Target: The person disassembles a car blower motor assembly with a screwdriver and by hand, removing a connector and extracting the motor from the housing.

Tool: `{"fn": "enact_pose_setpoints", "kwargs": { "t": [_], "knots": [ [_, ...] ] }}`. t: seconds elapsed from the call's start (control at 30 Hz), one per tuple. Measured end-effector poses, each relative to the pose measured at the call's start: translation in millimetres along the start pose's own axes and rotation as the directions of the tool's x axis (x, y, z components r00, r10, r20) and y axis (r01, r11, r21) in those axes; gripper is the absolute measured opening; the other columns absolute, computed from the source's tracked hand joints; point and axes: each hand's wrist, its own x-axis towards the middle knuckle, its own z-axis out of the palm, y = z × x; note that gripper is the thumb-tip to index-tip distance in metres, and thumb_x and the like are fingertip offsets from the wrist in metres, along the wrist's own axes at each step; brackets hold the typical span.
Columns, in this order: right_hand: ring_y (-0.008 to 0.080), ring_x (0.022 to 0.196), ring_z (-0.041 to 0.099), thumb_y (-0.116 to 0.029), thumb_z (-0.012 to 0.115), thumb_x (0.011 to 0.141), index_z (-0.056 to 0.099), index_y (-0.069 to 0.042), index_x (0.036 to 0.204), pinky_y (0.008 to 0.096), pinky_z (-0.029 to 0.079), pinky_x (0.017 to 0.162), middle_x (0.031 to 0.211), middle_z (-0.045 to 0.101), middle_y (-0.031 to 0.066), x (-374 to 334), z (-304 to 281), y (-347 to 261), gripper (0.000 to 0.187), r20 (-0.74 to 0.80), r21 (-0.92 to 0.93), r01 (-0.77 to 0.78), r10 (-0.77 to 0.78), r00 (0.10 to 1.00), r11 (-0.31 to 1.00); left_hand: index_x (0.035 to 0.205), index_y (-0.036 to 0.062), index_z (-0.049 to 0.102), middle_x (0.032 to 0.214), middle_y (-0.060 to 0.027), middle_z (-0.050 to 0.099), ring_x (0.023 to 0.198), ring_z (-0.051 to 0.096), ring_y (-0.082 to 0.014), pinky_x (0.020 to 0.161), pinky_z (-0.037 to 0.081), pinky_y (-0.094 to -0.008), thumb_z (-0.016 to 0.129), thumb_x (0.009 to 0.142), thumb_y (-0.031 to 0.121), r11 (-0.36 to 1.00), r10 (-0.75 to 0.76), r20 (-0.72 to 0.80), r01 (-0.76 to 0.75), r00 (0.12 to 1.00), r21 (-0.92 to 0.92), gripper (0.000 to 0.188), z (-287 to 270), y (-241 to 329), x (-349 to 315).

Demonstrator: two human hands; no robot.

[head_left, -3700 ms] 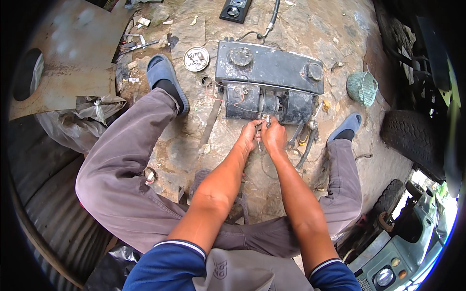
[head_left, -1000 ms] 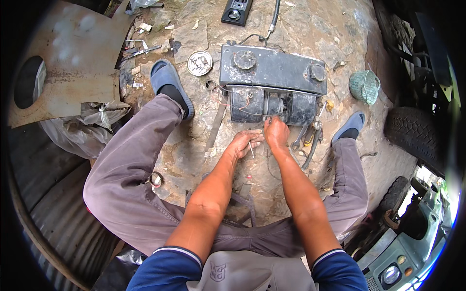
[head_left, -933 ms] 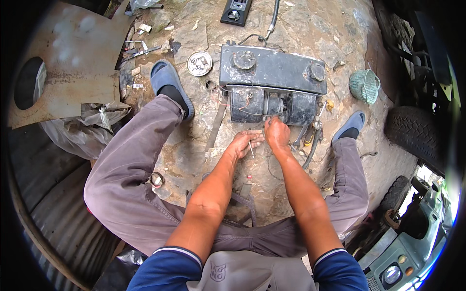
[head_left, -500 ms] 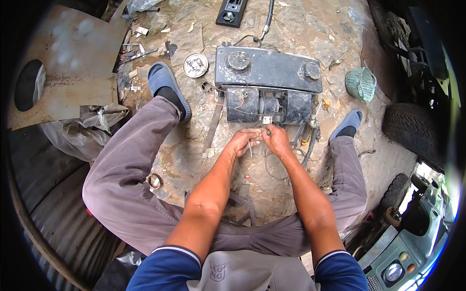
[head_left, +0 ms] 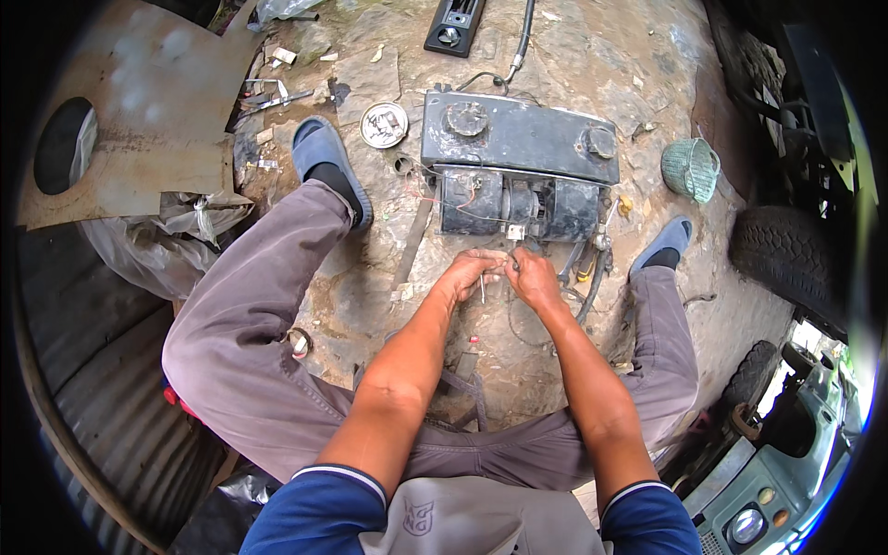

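Observation:
My left hand [head_left: 472,272] is closed, its fingers bent and a thin pale metal rod [head_left: 483,289] sticking out below them. My right hand [head_left: 535,278] is pinched shut right beside it, fingertips nearly meeting those of the left. Something small and dark shows at the right fingertips, too small to name. Just beyond both hands lies a black blower unit [head_left: 467,205] with two round drums and a long dusty casing [head_left: 532,134] behind. A small white connector [head_left: 515,232] hangs at its near edge, close to my fingertips. A thin reddish wire [head_left: 435,198] runs over the left drum.
A round tin of small parts [head_left: 384,125] stands left of the unit; a green woven basket [head_left: 690,170] is at right. Dark hoses [head_left: 593,289] and tools lie by the unit's right end. A black panel [head_left: 453,28] lies at the far side. A tyre [head_left: 786,259] edges the right.
The view has shifted slightly, so the unit and ground things sit a little further right. Both hands keep nearly the same closed pose in front of the unit.

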Motion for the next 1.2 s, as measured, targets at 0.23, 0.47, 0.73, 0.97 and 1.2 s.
{"fn": "enact_pose_setpoints", "kwargs": {
  "t": [0.23,0.47,0.73,0.97,1.2],
  "knots": [
    [0.0420,0.086,0.062,-0.015,0.067,0.082,0.062,-0.002,0.091,0.0476,0.051,0.074,0.089,0.062,0.0192,0.9,-0.8,1.7,0.017,0.050,0.004,0.016,-0.016,0.999,1.000,0.113,0.0003,0.064,0.102,-0.0073,0.070,0.088,0.068,-0.0157,0.070,0.054,-0.0254,0.065,0.091,0.006,0.989,-0.016,0.023,0.012,1.000,0.146,0.023,-5.8,-0.8,4.5],
    [0.0417,0.087,0.062,-0.013,0.066,0.083,0.064,0.001,0.091,0.0458,0.050,0.076,0.089,0.064,0.0200,1.7,-6.8,9.6,0.017,0.064,0.085,0.009,-0.014,0.998,0.996,0.116,0.0003,0.063,0.101,-0.0067,0.070,0.084,0.068,-0.0131,0.061,0.050,-0.0214,0.064,0.092,0.004,0.981,-0.009,0.078,-0.006,0.997,0.196,0.024,-1.5,4.8,2.0],
    [0.0234,0.073,0.065,-0.017,0.069,0.082,0.070,-0.002,0.093,0.0351,0.051,0.070,0.080,0.068,0.0160,-4.4,0.7,23.1,0.018,0.098,0.457,-0.227,0.205,0.974,0.860,0.114,0.0014,0.064,0.096,-0.0049,0.069,0.076,0.061,-0.0092,0.058,0.044,-0.0208,0.065,0.092,0.005,0.973,-0.025,0.162,-0.013,0.987,0.230,0.023,-1.4,8.8,5.2],
    [0.0146,0.072,0.061,-0.018,0.072,0.084,0.072,-0.002,0.094,0.0307,0.049,0.067,0.078,0.067,0.0060,-4.7,1.3,30.8,0.019,0.252,0.542,-0.370,0.274,0.928,0.755,0.111,0.0014,0.065,0.096,-0.0042,0.069,0.075,0.058,-0.0082,0.059,0.043,-0.0204,0.063,0.093,0.006,0.977,-0.021,0.196,-0.021,0.980,0.211,0.019,1.5,8.7,-1.9],
    [0.0073,0.060,0.052,-0.019,0.074,0.085,0.070,-0.002,0.095,0.0256,0.041,0.051,0.073,0.063,0.0011,-5.0,-3.1,18.0,0.020,0.300,0.603,-0.459,0.347,0.888,0.653,0.110,0.0006,0.065,0.094,-0.0037,0.067,0.077,0.059,-0.0090,0.060,0.046,-0.0220,0.063,0.095,0.011,0.993,-0.056,0.156,0.039,0.986,0.110,0.019,4.9,7.3,-3.5]
  ]
}}
